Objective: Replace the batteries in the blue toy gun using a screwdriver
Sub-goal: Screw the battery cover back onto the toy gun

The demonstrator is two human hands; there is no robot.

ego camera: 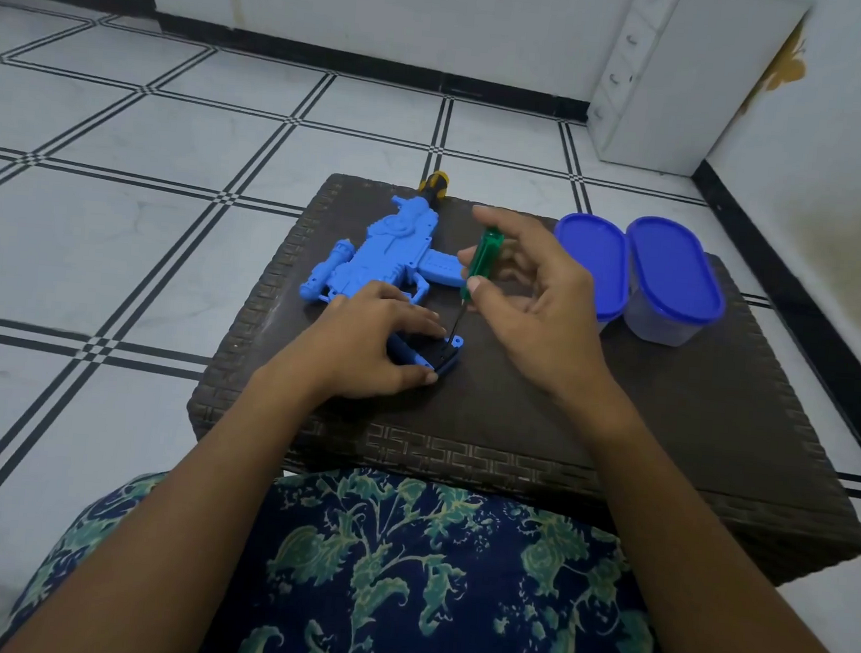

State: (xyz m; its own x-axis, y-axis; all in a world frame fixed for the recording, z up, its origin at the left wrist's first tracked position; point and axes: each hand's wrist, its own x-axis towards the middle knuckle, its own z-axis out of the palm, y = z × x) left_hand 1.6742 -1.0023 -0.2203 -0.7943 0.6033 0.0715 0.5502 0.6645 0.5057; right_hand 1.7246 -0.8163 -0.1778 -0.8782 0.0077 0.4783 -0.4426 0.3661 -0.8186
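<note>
Lap cloth [423,583]: floral print, closest to my view.
Woven table [617,418]: I see everything resting here.
Blue toy gun [388,251]: lying flat, far left of the table.
Lidded tubs [674,278]: two, side by side, far right.
Left hand [365,342]: curled round a blue part [449,361] near the gun.
Right hand [538,304]: pinching green screwdriver [484,258], tip on that part.

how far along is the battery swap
Early to middle. Done: a blue part lies apart from the gun, seemingly taken off. In hand: the left hand holds that part down while the right hand pinches the green screwdriver, tip on the part. Left: no batteries show, so swapping them, closing up and refitting seem to remain.
</note>
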